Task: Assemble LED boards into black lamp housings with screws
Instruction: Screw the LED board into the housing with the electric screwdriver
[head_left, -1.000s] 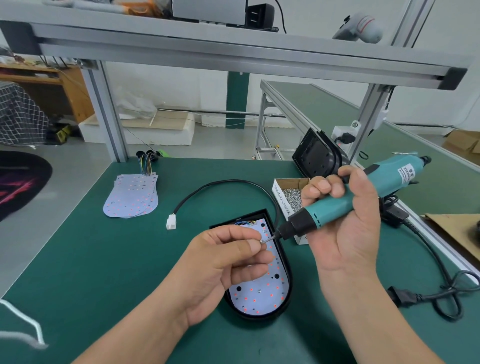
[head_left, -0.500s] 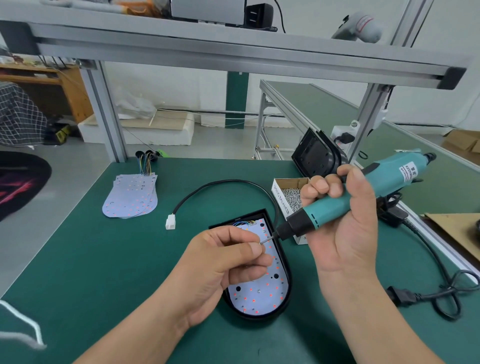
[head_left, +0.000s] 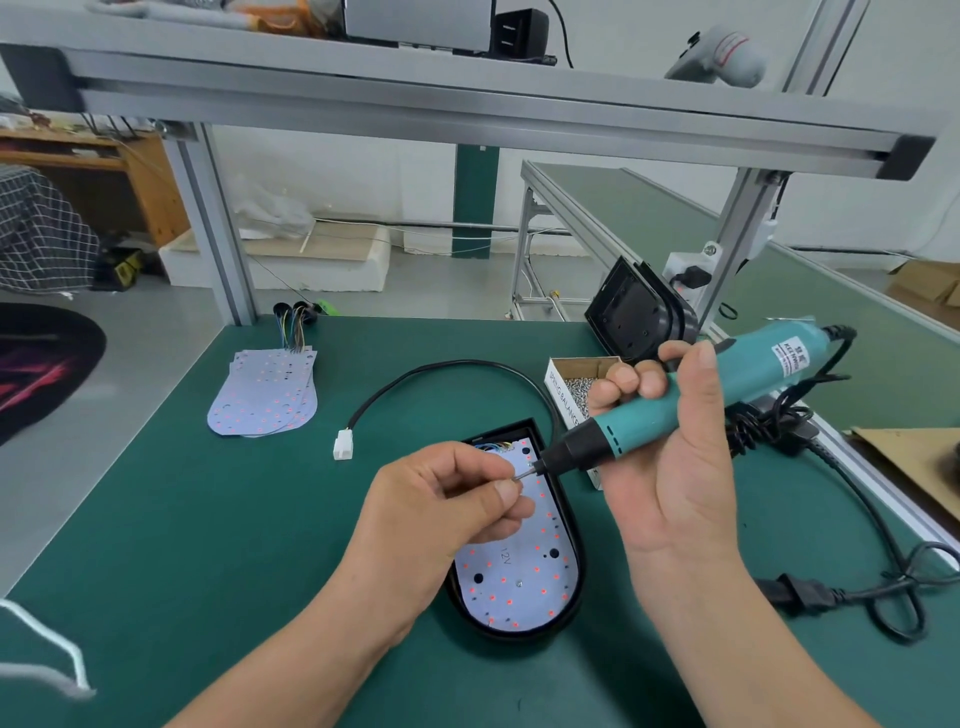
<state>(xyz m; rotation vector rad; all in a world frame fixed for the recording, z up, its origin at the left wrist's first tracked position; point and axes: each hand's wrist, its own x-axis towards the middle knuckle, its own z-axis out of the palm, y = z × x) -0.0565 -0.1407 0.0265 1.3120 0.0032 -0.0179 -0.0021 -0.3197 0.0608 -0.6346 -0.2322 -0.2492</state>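
Left hand (head_left: 447, 504): thumb and forefinger pinched the bit (head_left: 524, 472) at frame centre.
Right hand (head_left: 670, 467): wrapped around the teal electric screwdriver (head_left: 675, 410).
Black lamp housing (head_left: 578, 571), below the hands: held one LED board (head_left: 519, 582).
Cardboard box (head_left: 563, 400), right of centre: held loose screws (head_left: 577, 388).
Spare LED boards (head_left: 265, 395), upper left: stacked.

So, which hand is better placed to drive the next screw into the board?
The right hand: it grips the screwdriver, with its tip above the top end of the board in the black housing. The left hand only pinches at that tip, probably seating a screw, and holds no tool.
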